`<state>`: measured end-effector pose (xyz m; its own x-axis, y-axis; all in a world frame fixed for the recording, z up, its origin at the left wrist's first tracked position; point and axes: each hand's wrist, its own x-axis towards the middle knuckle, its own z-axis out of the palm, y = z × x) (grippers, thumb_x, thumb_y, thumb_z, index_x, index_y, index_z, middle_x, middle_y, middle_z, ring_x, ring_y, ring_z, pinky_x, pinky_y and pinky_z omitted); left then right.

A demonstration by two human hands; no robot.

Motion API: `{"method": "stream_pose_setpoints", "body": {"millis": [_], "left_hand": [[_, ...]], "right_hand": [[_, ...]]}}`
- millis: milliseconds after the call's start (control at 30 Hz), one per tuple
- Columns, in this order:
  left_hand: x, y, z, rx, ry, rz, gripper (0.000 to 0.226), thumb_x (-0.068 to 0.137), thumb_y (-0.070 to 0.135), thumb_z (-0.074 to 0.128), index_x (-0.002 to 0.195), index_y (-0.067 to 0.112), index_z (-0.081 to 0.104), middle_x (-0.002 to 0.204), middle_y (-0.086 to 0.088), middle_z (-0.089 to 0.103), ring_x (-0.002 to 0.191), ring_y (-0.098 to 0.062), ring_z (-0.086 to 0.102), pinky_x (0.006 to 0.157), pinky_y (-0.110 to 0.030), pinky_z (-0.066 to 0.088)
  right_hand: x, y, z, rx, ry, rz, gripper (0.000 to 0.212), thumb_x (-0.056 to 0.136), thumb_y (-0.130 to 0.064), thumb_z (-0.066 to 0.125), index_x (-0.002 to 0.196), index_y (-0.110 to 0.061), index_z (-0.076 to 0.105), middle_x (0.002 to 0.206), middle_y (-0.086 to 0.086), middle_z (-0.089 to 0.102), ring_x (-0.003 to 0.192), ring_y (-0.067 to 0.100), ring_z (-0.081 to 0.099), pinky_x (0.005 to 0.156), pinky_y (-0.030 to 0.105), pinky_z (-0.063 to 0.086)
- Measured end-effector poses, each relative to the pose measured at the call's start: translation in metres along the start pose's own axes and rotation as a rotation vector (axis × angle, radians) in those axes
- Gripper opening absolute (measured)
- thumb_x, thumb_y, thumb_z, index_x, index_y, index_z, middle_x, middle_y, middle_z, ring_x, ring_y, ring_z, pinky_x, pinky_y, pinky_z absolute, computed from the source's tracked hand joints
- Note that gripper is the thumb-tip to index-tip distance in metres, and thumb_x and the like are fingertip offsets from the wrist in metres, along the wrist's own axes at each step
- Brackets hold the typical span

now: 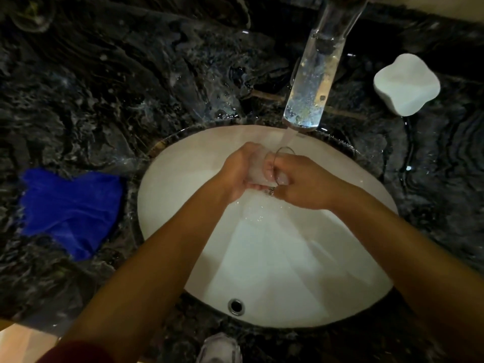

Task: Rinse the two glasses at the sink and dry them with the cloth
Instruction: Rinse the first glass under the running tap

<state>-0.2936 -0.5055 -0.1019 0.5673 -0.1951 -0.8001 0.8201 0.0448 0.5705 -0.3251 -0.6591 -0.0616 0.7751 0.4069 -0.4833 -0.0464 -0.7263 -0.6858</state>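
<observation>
A clear glass (264, 169) lies on its side over the white sink (275, 271), under the water running from the chrome tap (311, 82). My left hand (239, 174) grips the glass body from the left. My right hand (301, 184) holds the rim end, with fingers curled at the glass mouth. The blue cloth (70, 205) lies crumpled on the dark marble counter to the left of the sink. A faint outline of a second glass (31, 14) shows at the far left top corner.
A white lobed dish (406, 83) sits on the counter right of the tap. The counter (131, 74) is wet around the basin. An overflow hole (236, 306) sits at the sink's near wall. A shoe (220, 348) shows at the bottom edge.
</observation>
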Motion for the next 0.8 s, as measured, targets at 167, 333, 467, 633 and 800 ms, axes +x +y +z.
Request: {"method": "stream_pose_setpoints", "body": {"millis": [167,333,467,633,800], "left_hand": [[0.001,0.0,0.007,-0.131,0.002,-0.089,0.03,0.099,0.033,0.047,0.086,0.013,0.064,0.062,-0.004,0.067,0.063,-0.02,0.062,0.065,-0.032,0.05],[0.004,0.0,0.005,0.087,0.061,0.14,0.033,0.103,0.029,0.042,0.084,0.009,0.061,0.063,-0.005,0.063,0.047,-0.018,0.055,0.042,-0.023,0.039],[0.0,-0.008,0.002,0.546,0.178,0.5,0.019,0.098,0.02,0.044,0.088,0.018,0.06,0.076,0.003,0.064,0.061,-0.005,0.063,0.052,-0.021,0.048],[-0.004,-0.029,0.01,0.434,0.221,0.763,0.015,0.095,0.029,0.048,0.102,0.022,0.06,0.095,0.006,0.068,0.091,-0.015,0.067,0.079,-0.034,0.054],[-0.001,-0.008,0.024,0.011,0.214,0.287,0.022,0.1,0.025,0.05,0.085,0.021,0.066,0.082,-0.004,0.069,0.072,-0.018,0.069,0.058,-0.028,0.054]], "right_hand": [[0.01,-0.007,0.003,-0.081,0.047,0.023,0.033,0.093,-0.037,0.064,0.119,-0.018,0.064,0.105,0.004,0.07,0.091,0.021,0.065,0.08,0.037,0.054],[0.019,-0.013,0.02,0.783,0.306,0.374,0.035,0.069,-0.024,0.07,0.095,-0.001,0.073,0.087,0.015,0.077,0.09,0.041,0.074,0.076,0.037,0.054],[0.016,-0.006,0.017,1.318,0.277,0.477,0.039,0.093,-0.037,0.046,0.08,-0.006,0.066,0.079,0.02,0.065,0.069,0.034,0.06,0.058,0.032,0.041],[0.018,-0.005,0.017,1.37,0.324,0.528,0.035,0.099,-0.036,0.045,0.102,-0.014,0.073,0.089,0.007,0.077,0.082,0.026,0.074,0.075,0.038,0.057],[0.008,-0.008,0.008,1.196,0.344,0.369,0.028,0.09,-0.023,0.057,0.095,-0.004,0.078,0.091,0.018,0.077,0.081,0.037,0.074,0.079,0.042,0.056]]}}
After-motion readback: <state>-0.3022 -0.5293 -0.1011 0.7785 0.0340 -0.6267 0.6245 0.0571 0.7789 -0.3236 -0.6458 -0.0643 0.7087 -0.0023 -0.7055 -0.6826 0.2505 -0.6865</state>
